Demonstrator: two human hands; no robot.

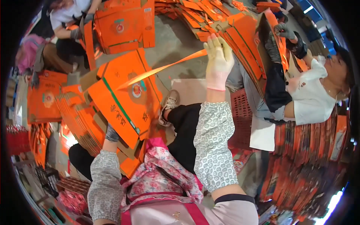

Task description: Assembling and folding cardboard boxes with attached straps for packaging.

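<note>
Floral apron (161, 176) below orange carton (123, 101): left hand (111, 134) grips its underside; right hand (218, 56) pinches orange strip (161, 69); folding unfinished.

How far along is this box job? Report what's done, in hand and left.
Done: hard to tell; orange cartons lie around the floor. In hand: right hand pulls an orange strip off the flat box, which the left hand steadies. Left: flat stacks remain beside it.

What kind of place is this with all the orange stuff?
Probably a box-making or packing workshop. Flat orange cartons lie in piles on the concrete floor, and more stand stacked on edge. The person's right hand pulls an orange strip while the left hand holds a carton.
</note>
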